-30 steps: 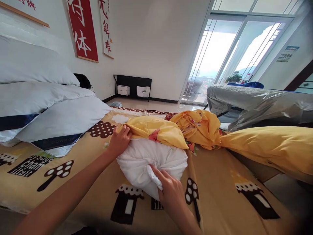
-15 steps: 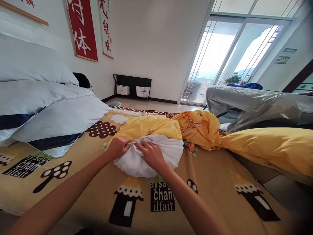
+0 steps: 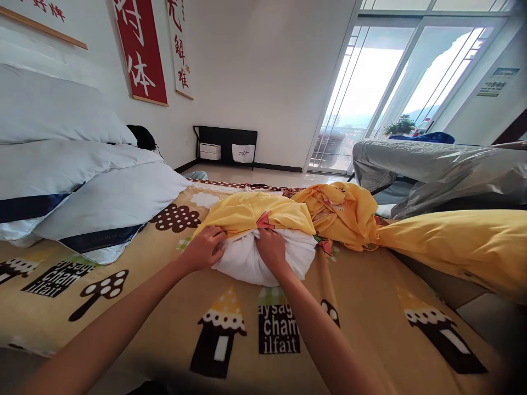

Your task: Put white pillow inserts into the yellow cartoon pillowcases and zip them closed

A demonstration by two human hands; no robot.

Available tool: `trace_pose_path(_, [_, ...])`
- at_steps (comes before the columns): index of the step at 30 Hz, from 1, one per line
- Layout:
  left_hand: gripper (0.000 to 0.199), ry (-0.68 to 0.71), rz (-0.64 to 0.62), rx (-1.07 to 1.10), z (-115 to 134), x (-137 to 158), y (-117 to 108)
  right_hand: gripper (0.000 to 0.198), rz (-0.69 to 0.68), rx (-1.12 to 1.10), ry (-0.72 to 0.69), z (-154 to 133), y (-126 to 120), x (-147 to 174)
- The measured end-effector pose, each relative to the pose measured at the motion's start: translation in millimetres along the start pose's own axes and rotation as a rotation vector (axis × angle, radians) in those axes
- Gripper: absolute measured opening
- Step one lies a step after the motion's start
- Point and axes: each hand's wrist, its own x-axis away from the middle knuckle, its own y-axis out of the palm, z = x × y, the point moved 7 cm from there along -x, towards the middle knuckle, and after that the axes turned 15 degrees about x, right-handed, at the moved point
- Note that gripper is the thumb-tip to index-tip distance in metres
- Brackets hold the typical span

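Your left hand [image 3: 206, 247] grasps the yellow pillowcase [image 3: 242, 210] by its edge; your right hand [image 3: 272, 247] reaches into its opening, fingertips hidden, grip impossible to tell; the white pillow [image 3: 242, 266] lies partly inside, on the patterned blanket [image 3: 160, 340].

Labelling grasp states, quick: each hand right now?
Left hand: closed, holding the edge of the yellow cover.
Right hand: pressed to the white padding at the cover's edge; fingertips hidden, grip can't be told.
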Motion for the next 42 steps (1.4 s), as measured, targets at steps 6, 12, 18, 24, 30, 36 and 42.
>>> trace_pose_path(6, [0.047, -0.042, -0.089, 0.021, -10.6, 7.8, 11.6, 0.028, 0.014, -0.128, 0.194, 26.5, 1.6, -2.0])
trace_pose_path(12, [0.019, -0.149, 0.177, -0.101, -21.1, -3.6, 8.4, 0.033, 0.097, -0.298, 0.145, 28.0, -17.5, 19.8])
trace_pose_path(18, [0.014, -0.322, 0.56, -0.137, -30.2, -30.5, -10.7, 0.054, 0.458, -0.455, 0.043, 16.2, -37.1, 68.2])
trace_pose_path(24, [0.016, -0.331, 0.72, -0.135, -22.1, -42.9, -23.8, 0.07, 0.358, -0.012, -0.284, -41.0, -24.0, 62.9])
trace_pose_path(30, [0.017, -0.226, 0.587, -0.164, -9.1, -31.3, -35.3, 0.071, 0.112, 0.105, -0.39, -50.1, -20.6, 26.8])
trace_pose_path(36, [0.018, -0.11, 0.323, -0.205, 12.1, -33.5, -20.5, 0.037, -0.013, -0.027, -0.157, -36.9, -30.7, -18.4])
trace_pose_path(42, [0.009, -0.062, 0.07, -0.258, 17.8, -24.1, 7.2, 0.026, -0.032, -0.165, -0.293, -51.1, -20.4, -9.5])
